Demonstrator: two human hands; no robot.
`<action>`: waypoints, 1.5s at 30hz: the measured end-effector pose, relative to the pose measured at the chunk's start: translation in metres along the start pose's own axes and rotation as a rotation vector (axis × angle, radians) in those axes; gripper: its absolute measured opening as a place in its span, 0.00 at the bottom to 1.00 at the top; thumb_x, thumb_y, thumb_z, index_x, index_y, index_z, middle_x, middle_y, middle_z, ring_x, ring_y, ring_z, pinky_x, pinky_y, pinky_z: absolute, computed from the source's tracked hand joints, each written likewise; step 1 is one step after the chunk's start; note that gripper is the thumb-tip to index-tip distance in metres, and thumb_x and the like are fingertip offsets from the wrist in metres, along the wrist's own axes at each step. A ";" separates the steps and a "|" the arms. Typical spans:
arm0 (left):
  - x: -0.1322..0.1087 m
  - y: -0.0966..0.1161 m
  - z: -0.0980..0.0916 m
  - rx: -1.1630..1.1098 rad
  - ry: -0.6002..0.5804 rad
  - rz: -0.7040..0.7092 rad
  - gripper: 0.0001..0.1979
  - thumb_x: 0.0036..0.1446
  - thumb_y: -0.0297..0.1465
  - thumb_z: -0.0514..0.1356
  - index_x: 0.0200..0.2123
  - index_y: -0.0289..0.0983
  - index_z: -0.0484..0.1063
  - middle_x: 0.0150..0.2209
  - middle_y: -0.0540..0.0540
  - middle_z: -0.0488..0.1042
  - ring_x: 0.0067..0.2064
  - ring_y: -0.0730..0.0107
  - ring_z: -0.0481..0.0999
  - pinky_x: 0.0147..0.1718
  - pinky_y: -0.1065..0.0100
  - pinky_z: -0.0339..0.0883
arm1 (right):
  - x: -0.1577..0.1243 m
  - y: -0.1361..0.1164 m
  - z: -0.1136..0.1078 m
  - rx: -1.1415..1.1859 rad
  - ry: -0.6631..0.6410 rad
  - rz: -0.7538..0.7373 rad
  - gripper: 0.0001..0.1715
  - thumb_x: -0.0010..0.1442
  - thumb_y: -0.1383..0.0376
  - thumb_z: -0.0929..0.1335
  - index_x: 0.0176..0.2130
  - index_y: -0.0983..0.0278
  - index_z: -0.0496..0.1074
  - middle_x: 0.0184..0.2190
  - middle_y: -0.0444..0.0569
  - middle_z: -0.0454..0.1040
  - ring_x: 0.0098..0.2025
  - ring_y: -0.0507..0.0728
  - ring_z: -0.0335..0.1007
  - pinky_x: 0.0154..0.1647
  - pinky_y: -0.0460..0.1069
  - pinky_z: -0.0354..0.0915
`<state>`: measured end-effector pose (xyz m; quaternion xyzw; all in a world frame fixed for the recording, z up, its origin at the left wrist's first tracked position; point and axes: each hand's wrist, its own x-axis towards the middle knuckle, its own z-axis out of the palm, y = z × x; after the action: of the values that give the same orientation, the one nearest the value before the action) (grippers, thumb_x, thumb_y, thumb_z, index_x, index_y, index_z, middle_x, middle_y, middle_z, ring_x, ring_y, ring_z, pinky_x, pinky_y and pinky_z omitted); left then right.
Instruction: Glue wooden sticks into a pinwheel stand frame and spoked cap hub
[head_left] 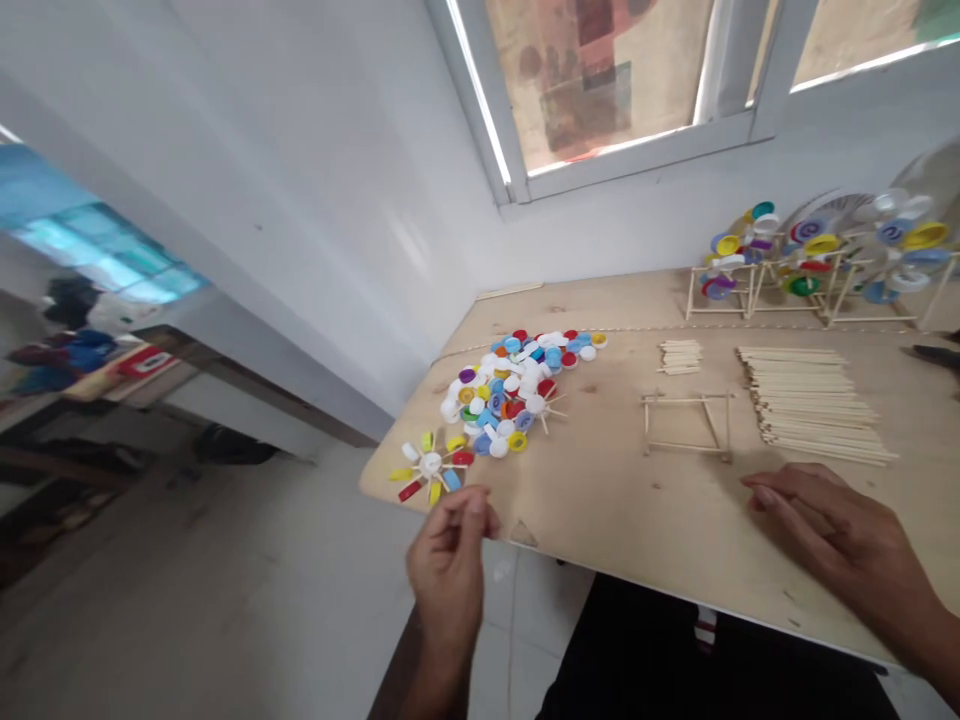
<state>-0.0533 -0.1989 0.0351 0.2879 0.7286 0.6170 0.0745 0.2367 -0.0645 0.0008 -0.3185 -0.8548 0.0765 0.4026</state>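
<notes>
My left hand [452, 560] is at the table's near edge, thumb and fingertips pinched together; anything between them is too small or hidden to make out. Just beyond it lies a wheel of bottle caps [430, 464] on sticks around a white hub. My right hand [836, 525] hovers low over the right side with its fingers curled and pressed together, their contents hidden. Ahead of that hand are a row of long thin sticks [814, 405] and a small stick frame [686, 443]. A white cap with sticks [537, 404] rests against the pile of coloured bottle caps [499, 385].
A bundle of short sticks [680, 357] lies on the wooden table [592, 500]. At the back right stand several cap wheels on stick frames [806, 260], below the window [600, 80]. A dark tool [937, 354] is at the right edge. The wall [360, 200] bounds the left.
</notes>
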 end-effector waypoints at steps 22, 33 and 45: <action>0.089 -0.057 -0.048 1.171 -0.126 0.522 0.15 0.58 0.35 0.54 0.43 0.38 0.76 0.42 0.39 0.75 0.47 0.52 0.67 0.46 0.55 0.52 | -0.006 0.003 0.001 -0.036 -0.027 0.059 0.09 0.59 0.60 0.65 0.35 0.60 0.72 0.29 0.46 0.76 0.31 0.55 0.73 0.32 0.48 0.66; 0.098 -0.061 -0.043 1.239 -0.251 0.467 0.14 0.60 0.32 0.51 0.40 0.41 0.77 0.44 0.40 0.76 0.44 0.55 0.71 0.45 0.54 0.49 | -0.004 0.002 0.004 0.008 -0.015 0.029 0.09 0.60 0.60 0.64 0.38 0.60 0.70 0.29 0.46 0.75 0.30 0.56 0.71 0.32 0.52 0.66; 0.086 -0.038 -0.070 0.886 -0.030 0.576 0.11 0.56 0.37 0.56 0.34 0.40 0.77 0.41 0.42 0.78 0.41 0.56 0.76 0.46 0.52 0.57 | -0.005 0.001 0.007 0.029 0.006 0.062 0.05 0.60 0.65 0.65 0.37 0.61 0.71 0.28 0.45 0.76 0.29 0.53 0.71 0.33 0.51 0.66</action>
<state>-0.1691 -0.2177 0.0366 0.4894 0.8096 0.2413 -0.2163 0.2342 -0.0665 -0.0077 -0.3392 -0.8420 0.1001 0.4073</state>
